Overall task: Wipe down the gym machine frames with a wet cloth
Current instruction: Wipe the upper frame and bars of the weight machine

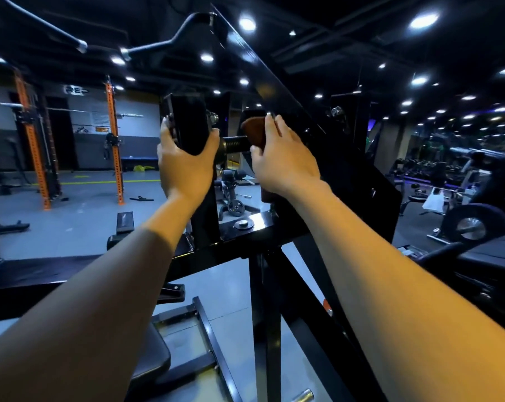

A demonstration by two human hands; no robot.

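An orange squat rack [32, 140] stood at far left as a person's left hand [184, 161] gripped a black pad [188, 123] on the gym machine. The right hand [283, 158] pinched a brown cloth [252, 129] against the machine's black frame [274, 85], beside a threaded shaft [235, 144].

I observe two bare forearms, no sleeves, watch or gloves; left hand [184, 166] and right hand [283, 161] show short, plain fingernails.
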